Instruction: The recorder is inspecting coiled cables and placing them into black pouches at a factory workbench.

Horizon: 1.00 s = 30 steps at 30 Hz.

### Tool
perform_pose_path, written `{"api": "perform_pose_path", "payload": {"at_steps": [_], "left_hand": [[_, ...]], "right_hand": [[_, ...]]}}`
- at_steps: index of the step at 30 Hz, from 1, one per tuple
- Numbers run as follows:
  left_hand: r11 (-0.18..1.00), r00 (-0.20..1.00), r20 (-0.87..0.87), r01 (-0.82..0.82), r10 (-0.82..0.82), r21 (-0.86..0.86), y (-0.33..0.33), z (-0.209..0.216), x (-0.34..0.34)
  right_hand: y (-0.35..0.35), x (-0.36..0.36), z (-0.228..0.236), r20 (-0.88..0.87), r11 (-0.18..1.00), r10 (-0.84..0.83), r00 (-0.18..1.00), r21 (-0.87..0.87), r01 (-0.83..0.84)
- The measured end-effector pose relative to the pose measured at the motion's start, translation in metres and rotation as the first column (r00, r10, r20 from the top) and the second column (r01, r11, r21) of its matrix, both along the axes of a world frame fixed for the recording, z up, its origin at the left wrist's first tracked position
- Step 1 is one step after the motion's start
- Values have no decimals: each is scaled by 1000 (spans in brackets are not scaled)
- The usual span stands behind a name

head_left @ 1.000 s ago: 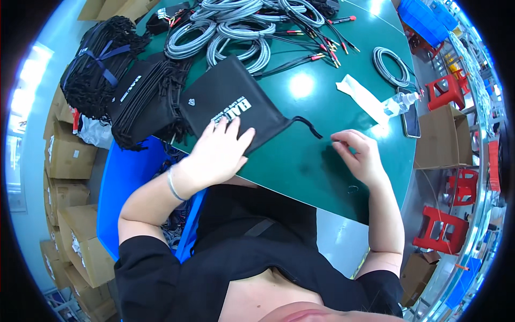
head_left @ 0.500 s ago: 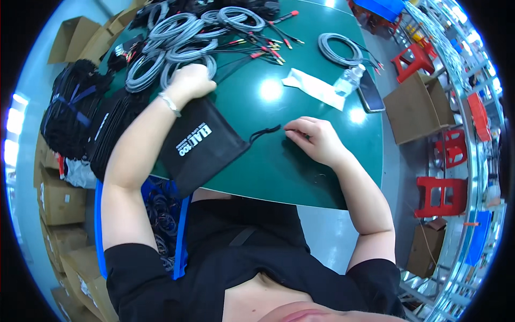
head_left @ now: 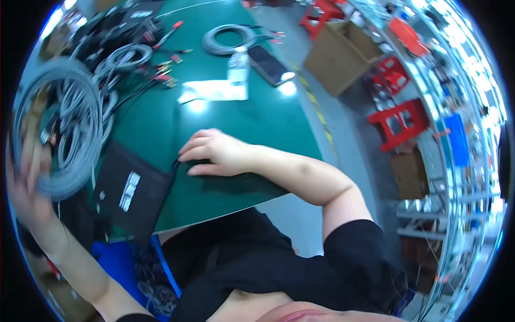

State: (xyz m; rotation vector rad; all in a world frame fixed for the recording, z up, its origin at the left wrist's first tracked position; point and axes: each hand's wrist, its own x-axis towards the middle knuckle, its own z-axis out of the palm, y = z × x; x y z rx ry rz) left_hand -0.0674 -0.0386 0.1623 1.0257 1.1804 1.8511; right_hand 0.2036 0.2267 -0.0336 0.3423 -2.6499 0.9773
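My left hand [head_left: 35, 188], blurred at the far left, is closed on a raised coil of grey cable [head_left: 67, 185]. Below and right of the coil lies a flat black drawstring pouch [head_left: 145, 188] with white print, near the table's front edge. Beside the pouch's right corner, my right hand [head_left: 217, 153] rests low over the green table, fingers loosely bent and thumb a little apart. Its fingertips are at the pouch's black cord [head_left: 175, 163]; whether they grip it is unclear. Behind the held coil lie more grey cable coils [head_left: 120, 59] with red-tipped plugs.
A single grey coil [head_left: 229, 38], a clear bottle [head_left: 238, 64], a white packet [head_left: 206, 91] and a phone [head_left: 268, 65] lie farther back on the green table [head_left: 263, 123]. A blue bin [head_left: 115, 263] with cables stands below its front left. Cardboard boxes and red stools [head_left: 399, 123] line the right.
My left hand has lifted a cable coil off the pile and carried it left. The whole view has swung right. My right hand stays by the pouch's cord.
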Motion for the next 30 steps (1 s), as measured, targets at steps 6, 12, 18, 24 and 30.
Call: {"api": "perform_pose_path", "payload": {"at_steps": [6,12,18,24,30], "left_hand": [[977,828,548,-197,119,86,-18,-144,103],[936,821,492,-137,291,-326,-1,-178,144],[775,998,56,28,9,-632,11,-149,111],[947,953,293,24,75,-321,38,-147,91],[859,986,-143,6,-92,-512,58,-144,53]], "right_hand": [[-9,6,23,57,618,167,984,-784,-60],[-9,-4,18,494,361,23,869,-815,453],[5,-3,10,480,76,24,877,-875,477],[6,-1,20,461,521,64,885,-772,364],[17,2,29,461,490,83,883,-791,367]]}}
